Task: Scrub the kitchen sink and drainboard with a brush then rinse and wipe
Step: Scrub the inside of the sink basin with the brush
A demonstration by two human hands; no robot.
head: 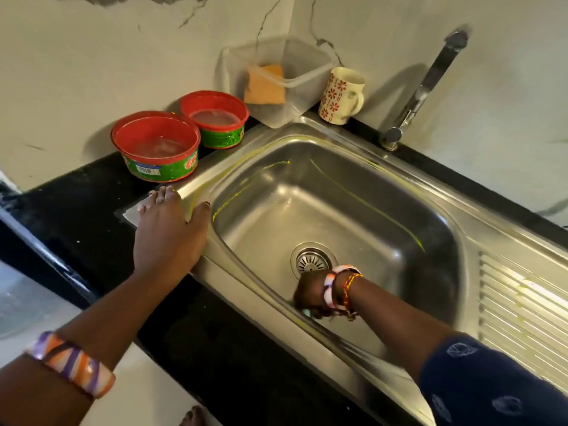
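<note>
The steel sink [353, 167] has thin yellow-green streaks of soap on its walls and rim. Its round drain [312, 259] sits at the bottom of the basin. My right hand [310, 293] is down inside the basin against the near wall, fingers closed on a small scrubbing tool of which only a pale green bit [307, 312] shows. My left hand [169, 235] lies flat and spread on the sink's left rim corner, holding nothing. The ribbed drainboard [522, 312] stretches away on the right.
Two red-rimmed green soap tubs [159, 149] [216, 119] stand on the black counter [76, 216] behind the sink. A clear plastic box [285, 84] holds an orange sponge [266, 86]. A flowered mug [339, 96] stands beside the tap [427, 87].
</note>
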